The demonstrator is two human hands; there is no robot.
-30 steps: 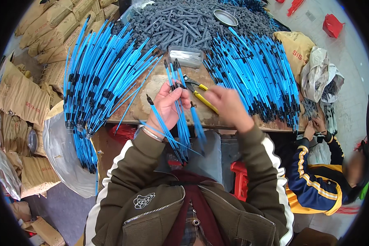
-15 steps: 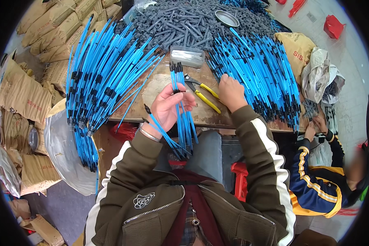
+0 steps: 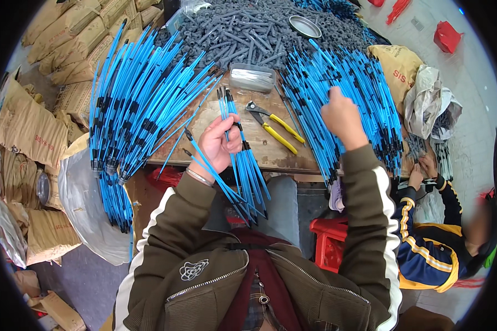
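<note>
My left hand (image 3: pixel 218 144) is closed around a small bundle of thin blue rods with black ends (image 3: pixel 242 157). The rods fan out downward over the table's front edge, and a couple cross the others at a slant below the palm. My right hand (image 3: pixel 343 118) is over the right-hand heap of blue rods (image 3: pixel 364 99), its fingers bent and drawn together; whether a rod is pinched there is hidden. Between the hands lie pliers with yellow handles (image 3: pixel 279 135) on the wooden table (image 3: pixel 204 118).
Another fan of blue rods (image 3: pixel 132 99) is at the left. Grey plastic tubes (image 3: pixel 232 33) are heaped at the back, with a round metal lid (image 3: pixel 305 26) on them. A clear box (image 3: pixel 252 77) sits before the heap. A co-worker (image 3: pixel 431 248) is at the right; paper sacks (image 3: pixel 30 129) stand left.
My right hand has moved right and away from me, over the right heap. My left hand has shifted slightly left with its bundle, and the pliers have slid a little right.
</note>
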